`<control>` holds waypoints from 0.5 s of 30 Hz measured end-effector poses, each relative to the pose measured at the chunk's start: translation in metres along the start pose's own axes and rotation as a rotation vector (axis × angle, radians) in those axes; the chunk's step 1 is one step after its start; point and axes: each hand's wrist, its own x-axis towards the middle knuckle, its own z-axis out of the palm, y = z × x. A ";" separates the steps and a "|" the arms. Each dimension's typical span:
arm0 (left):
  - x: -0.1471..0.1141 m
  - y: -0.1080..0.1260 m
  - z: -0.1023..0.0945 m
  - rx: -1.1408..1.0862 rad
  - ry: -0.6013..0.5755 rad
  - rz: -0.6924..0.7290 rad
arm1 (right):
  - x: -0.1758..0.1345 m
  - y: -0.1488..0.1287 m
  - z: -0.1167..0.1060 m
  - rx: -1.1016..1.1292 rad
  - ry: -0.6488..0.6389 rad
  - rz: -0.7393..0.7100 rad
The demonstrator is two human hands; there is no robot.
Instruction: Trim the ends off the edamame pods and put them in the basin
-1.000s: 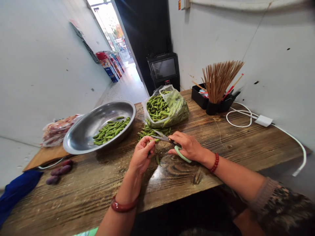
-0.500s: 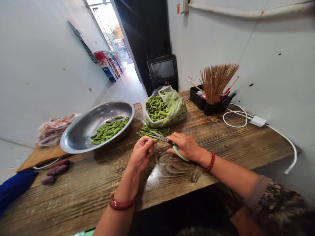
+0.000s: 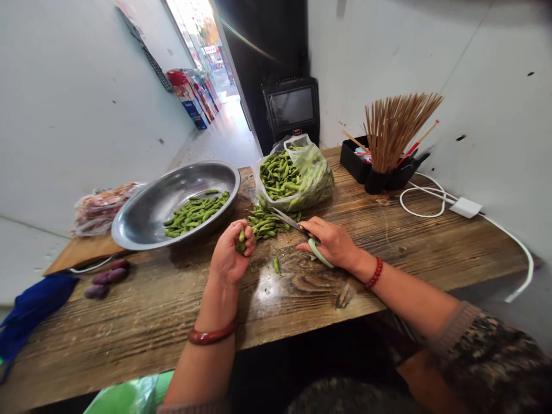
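My left hand (image 3: 232,250) is closed around green edamame pods (image 3: 241,240); how many it holds I cannot tell. In my right hand (image 3: 330,242) is a pair of scissors (image 3: 318,250) with pale green handles, its blades slightly apart and aimed up and left. Beyond the blades lies a small heap of pods (image 3: 268,224), against a clear plastic bag (image 3: 317,192) full of more pods. One loose pod (image 3: 276,265) rests on the table between my hands. To the left, a tilted-looking steel basin (image 3: 142,221) holds a layer of pods (image 3: 196,214).
Purple-skinned roots (image 3: 110,276) and a blue cloth (image 3: 37,307) lie at the left. Behind them a bagged bundle (image 3: 101,210) sits on a wooden board (image 3: 81,253). Skewers (image 3: 397,135) stand in a black holder (image 3: 375,181) near a white cable (image 3: 513,244). A green bin (image 3: 123,397) is below the front edge.
My left hand has drawn back left from the scissor blades and curled around the pods. My right hand keeps the scissors in about the same place. The view has shifted slightly.
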 end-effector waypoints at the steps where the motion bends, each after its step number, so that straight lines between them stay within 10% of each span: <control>1: -0.001 0.001 0.000 0.024 -0.022 -0.022 | 0.000 0.000 0.000 0.006 -0.002 -0.005; 15: -0.007 -0.009 0.004 1.243 -0.292 0.071 | 0.002 -0.003 -0.004 0.007 -0.001 0.019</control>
